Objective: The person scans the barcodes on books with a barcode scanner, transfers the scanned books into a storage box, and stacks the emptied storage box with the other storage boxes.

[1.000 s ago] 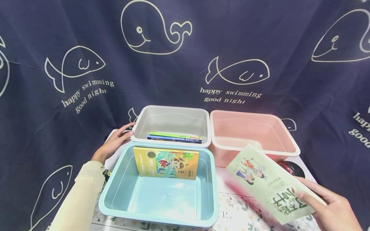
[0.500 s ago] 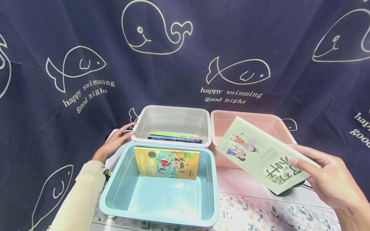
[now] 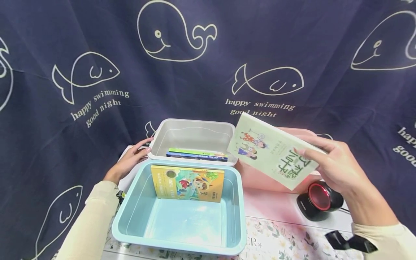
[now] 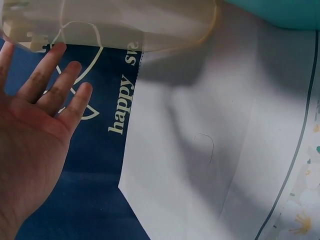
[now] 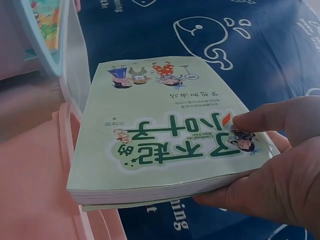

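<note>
My right hand (image 3: 338, 166) grips a pale green paperback book (image 3: 266, 148) by one end, thumb on the cover and fingers beneath. The book is tilted over the pink bin (image 3: 256, 178), its far corner near the grey bin's right rim. In the right wrist view, the green book's cover (image 5: 150, 100) shows cartoon children and green lettering. My left hand (image 3: 131, 159) rests its fingertips against the left side of the grey bin (image 3: 195, 135); the left wrist view shows its fingers extended. A green-edged book (image 3: 185, 151) and a blue book (image 3: 195, 156) stand inside the grey bin.
In front, a light blue bin (image 3: 185, 224) holds a yellow picture book (image 3: 190, 184) leaning on its back wall. A black device with a red ring (image 3: 320, 198) stands right of the pink bin. A dark blue curtain (image 3: 195, 83) hangs behind the table.
My right hand has carried the green book up and to the left, over the pink bin, uncovering the black device. My left hand has stayed at the grey bin.
</note>
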Available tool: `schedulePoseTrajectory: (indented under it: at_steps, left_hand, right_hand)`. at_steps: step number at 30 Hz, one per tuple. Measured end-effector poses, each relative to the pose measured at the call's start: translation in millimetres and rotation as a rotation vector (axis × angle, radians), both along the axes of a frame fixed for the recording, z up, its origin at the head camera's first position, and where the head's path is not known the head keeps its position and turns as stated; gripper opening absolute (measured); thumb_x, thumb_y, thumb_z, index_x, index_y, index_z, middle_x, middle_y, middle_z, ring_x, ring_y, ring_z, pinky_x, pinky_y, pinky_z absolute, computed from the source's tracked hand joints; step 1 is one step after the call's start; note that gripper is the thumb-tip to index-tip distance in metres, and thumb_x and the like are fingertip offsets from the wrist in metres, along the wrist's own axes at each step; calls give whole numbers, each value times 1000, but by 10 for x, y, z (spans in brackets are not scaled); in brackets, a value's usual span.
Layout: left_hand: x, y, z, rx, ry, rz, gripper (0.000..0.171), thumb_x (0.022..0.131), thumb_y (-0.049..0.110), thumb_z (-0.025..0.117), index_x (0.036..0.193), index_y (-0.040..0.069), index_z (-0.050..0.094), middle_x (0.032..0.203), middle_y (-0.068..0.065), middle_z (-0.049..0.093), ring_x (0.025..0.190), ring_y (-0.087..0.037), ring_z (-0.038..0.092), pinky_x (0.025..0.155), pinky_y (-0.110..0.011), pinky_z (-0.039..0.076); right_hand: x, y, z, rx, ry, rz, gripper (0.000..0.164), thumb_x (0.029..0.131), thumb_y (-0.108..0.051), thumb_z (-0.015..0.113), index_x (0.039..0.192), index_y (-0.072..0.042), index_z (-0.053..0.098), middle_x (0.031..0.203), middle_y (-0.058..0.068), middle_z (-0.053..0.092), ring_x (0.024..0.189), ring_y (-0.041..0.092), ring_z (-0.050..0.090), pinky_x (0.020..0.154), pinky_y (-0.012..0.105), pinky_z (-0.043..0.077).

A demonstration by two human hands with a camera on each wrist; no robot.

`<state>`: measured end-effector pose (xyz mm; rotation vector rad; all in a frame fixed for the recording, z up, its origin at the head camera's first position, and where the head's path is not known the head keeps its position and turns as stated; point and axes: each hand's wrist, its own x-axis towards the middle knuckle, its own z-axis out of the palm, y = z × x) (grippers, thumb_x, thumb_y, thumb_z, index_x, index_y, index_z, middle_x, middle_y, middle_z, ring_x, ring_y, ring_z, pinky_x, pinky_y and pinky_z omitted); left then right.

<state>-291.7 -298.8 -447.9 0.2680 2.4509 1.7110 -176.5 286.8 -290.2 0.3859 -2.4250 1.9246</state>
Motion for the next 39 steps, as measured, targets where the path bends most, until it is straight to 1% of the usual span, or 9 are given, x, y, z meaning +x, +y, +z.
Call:
schedulePoseTrajectory:
  at_steps: [3, 7, 10, 14, 19, 30, 32, 35, 39]
  left_hand:
    - [-7, 5, 0, -11, 5, -1, 62, 107, 42, 55, 163, 29, 31, 159, -15, 44, 124, 5, 53, 122, -42, 41]
    - [-18, 8, -3, -21, 7, 6, 62, 107, 44, 55, 163, 31, 32, 157, -15, 46, 123, 4, 54, 116, -29, 47]
    - [-15, 0, -17, -9, 3, 4, 63, 107, 44, 55, 163, 30, 31, 159, -15, 43, 123, 4, 54, 121, -43, 42]
    - [9, -29, -33, 6, 6, 2, 63, 108, 41, 55, 164, 26, 30, 160, -17, 40, 121, 6, 54, 124, -57, 33]
    - [28, -47, -37, 9, 8, -2, 65, 108, 39, 54, 164, 21, 28, 159, -19, 42, 119, 8, 54, 124, -58, 32]
    - [14, -20, -22, -1, 14, 6, 62, 108, 41, 54, 164, 28, 30, 155, -18, 46, 120, 8, 55, 123, -57, 33]
    - [8, -12, -16, -8, 12, 5, 62, 108, 42, 54, 164, 29, 30, 157, -17, 45, 120, 8, 55, 123, -51, 37]
    - [9, -5, -5, -21, 8, 8, 62, 107, 43, 54, 163, 30, 31, 158, -16, 45, 122, 7, 54, 117, -32, 46]
    - [22, -3, 2, -20, 13, 10, 61, 108, 41, 54, 163, 29, 31, 156, -17, 46, 122, 6, 55, 107, -16, 48]
  right_hand:
    - [-99, -136, 66, 77, 37, -25, 39, 98, -5, 69, 137, -5, 66, 116, -3, 79, 89, 22, 79, 73, 34, 66]
    - [-271, -284, 115, 86, 39, -54, 34, 97, -5, 69, 131, -4, 70, 98, -1, 82, 84, 21, 79, 73, 32, 65]
    - [-432, -399, 128, 97, 44, -34, 34, 97, -5, 69, 131, -6, 70, 97, -2, 81, 85, 19, 79, 75, 31, 65]
    - [-645, -598, 105, 24, 32, 20, 36, 95, -1, 68, 131, -3, 70, 97, -2, 81, 86, 17, 79, 77, 32, 65]
    - [-880, -850, 71, -29, 30, 71, 37, 95, 2, 65, 131, 1, 68, 99, -1, 81, 88, 18, 79, 78, 35, 66]
    - [-1272, -1302, -2, -77, -35, 43, 40, 95, 2, 63, 134, -3, 67, 107, 8, 80, 89, 20, 79, 81, 42, 66]
    - [-1329, -1351, -14, -85, -42, 34, 41, 94, 2, 63, 134, -4, 68, 107, 8, 80, 88, 20, 78, 80, 41, 66]
    - [-1401, -1419, -22, -82, -46, 18, 40, 94, 2, 63, 133, -7, 70, 112, 11, 79, 89, 20, 78, 81, 40, 66]
    - [-1498, -1504, -61, -72, -37, 22, 38, 95, 1, 64, 132, -8, 71, 116, 14, 77, 91, 20, 78, 83, 38, 65]
